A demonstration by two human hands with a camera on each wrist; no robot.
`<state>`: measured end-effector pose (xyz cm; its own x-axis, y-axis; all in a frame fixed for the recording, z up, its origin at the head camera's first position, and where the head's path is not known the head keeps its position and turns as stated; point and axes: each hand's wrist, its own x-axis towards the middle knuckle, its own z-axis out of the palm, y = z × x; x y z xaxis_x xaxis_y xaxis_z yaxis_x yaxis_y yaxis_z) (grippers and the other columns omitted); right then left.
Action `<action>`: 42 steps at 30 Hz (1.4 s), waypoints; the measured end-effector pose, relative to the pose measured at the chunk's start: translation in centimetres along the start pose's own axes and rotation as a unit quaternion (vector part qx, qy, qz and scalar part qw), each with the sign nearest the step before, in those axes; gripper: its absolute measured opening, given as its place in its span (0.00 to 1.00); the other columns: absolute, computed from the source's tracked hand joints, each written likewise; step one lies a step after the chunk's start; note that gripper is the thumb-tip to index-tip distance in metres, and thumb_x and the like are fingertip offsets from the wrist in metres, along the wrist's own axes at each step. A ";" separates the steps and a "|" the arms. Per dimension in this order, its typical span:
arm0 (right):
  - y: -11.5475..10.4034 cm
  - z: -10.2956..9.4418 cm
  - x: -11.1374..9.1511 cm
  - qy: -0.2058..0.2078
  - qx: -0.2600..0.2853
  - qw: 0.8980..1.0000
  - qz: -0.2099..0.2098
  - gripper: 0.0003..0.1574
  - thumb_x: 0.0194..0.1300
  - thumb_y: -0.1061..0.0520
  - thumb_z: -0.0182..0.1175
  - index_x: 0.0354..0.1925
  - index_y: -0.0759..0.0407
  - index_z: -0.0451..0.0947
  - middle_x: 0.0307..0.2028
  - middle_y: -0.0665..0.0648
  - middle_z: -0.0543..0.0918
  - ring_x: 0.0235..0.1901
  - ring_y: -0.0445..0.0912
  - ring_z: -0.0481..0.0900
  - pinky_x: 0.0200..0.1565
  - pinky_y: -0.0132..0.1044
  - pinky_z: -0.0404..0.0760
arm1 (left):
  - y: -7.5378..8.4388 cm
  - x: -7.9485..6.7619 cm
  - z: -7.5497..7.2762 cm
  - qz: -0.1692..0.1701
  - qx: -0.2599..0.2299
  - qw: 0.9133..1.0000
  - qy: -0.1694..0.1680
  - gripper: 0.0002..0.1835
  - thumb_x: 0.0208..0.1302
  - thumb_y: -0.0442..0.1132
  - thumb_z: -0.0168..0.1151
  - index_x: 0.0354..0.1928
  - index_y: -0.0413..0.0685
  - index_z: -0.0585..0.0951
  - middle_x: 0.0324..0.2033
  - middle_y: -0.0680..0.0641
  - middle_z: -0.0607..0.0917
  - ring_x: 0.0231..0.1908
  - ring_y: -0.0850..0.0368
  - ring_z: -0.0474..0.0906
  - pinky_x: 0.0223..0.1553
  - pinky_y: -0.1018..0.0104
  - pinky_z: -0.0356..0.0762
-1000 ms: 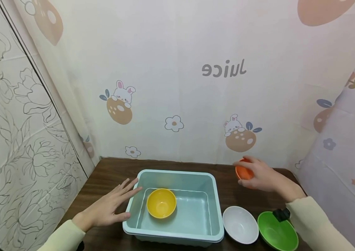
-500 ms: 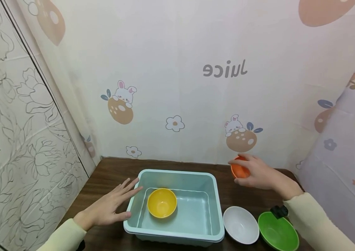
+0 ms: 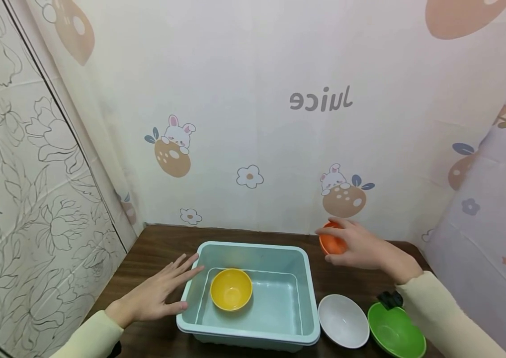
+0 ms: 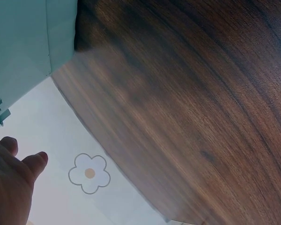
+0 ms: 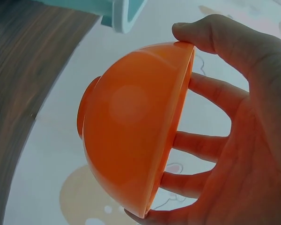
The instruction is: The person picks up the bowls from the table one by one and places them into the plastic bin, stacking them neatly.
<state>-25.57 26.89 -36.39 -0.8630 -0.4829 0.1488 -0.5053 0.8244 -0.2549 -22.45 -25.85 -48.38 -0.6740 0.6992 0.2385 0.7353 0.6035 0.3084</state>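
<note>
My right hand [image 3: 358,246] holds an orange bowl [image 5: 131,112] by its rim, thumb at one side and fingers at the other. In the head view the bowl is above the back of the table, right of a light blue plastic basin [image 3: 275,303]. A yellow bowl [image 3: 230,290] sits upright in the left part of the basin. My left hand [image 3: 156,293] spreads its fingers at the basin's left rim, fingertips overlapping that rim. Part of the left hand also appears at the edge of the left wrist view, beside the basin's outer wall [image 4: 18,47].
Right of the basin stands a white bowl [image 3: 343,321], and beside it a green bowl [image 3: 396,330], partly under the right sleeve. The dark wooden table [image 3: 163,241] ends at a printed curtain [image 3: 253,124] behind. Another curtain hangs along the left side.
My right hand has carried the orange bowl leftward, toward the basin. The left hand stays at the basin's left rim, and the other bowls keep their places.
</note>
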 end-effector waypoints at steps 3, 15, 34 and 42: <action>-0.5 0.0 0.2 -0.003 0.003 1.000 -0.004 0.33 0.57 0.45 0.74 0.61 0.44 0.82 0.70 0.71 0.69 0.62 0.72 0.70 0.41 0.47 0.82 | 0.0 0.0 0.0 0.001 -0.003 1.000 -0.001 0.44 0.66 0.52 0.65 0.82 0.65 0.58 0.83 0.47 0.51 0.78 0.31 0.50 0.65 0.22 0.61; -2.9 0.3 1.7 -0.007 0.014 1.000 -0.026 0.33 0.58 0.46 0.73 0.63 0.43 0.81 0.71 0.70 0.69 0.64 0.70 0.69 0.41 0.44 0.84 | 0.0 0.0 0.1 0.002 0.003 1.000 0.003 0.44 0.66 0.50 0.65 0.81 0.62 0.59 0.82 0.46 0.52 0.77 0.29 0.52 0.65 0.21 0.61; -5.6 1.2 3.7 -0.042 0.032 0.998 -0.033 0.33 0.60 0.46 0.72 0.64 0.39 0.80 0.74 0.65 0.66 0.67 0.66 0.68 0.45 0.47 0.87 | -0.1 -0.1 0.1 0.005 0.009 1.000 0.009 0.44 0.66 0.52 0.65 0.81 0.64 0.59 0.82 0.46 0.53 0.77 0.30 0.53 0.65 0.22 0.61; -7.6 2.0 4.7 -0.073 0.024 0.996 -0.039 0.34 0.60 0.44 0.71 0.65 0.35 0.79 0.75 0.62 0.64 0.69 0.63 0.65 0.49 0.55 0.84 | -0.1 0.1 0.0 0.009 0.006 1.000 0.011 0.44 0.65 0.52 0.66 0.81 0.65 0.58 0.82 0.45 0.53 0.78 0.29 0.52 0.65 0.17 0.54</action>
<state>-25.74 17.73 -35.67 -0.8099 -0.5858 0.0293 -0.5671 0.7693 -0.2943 -22.55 -25.83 -48.42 -0.6622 0.7015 0.2633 0.7477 0.5959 0.2930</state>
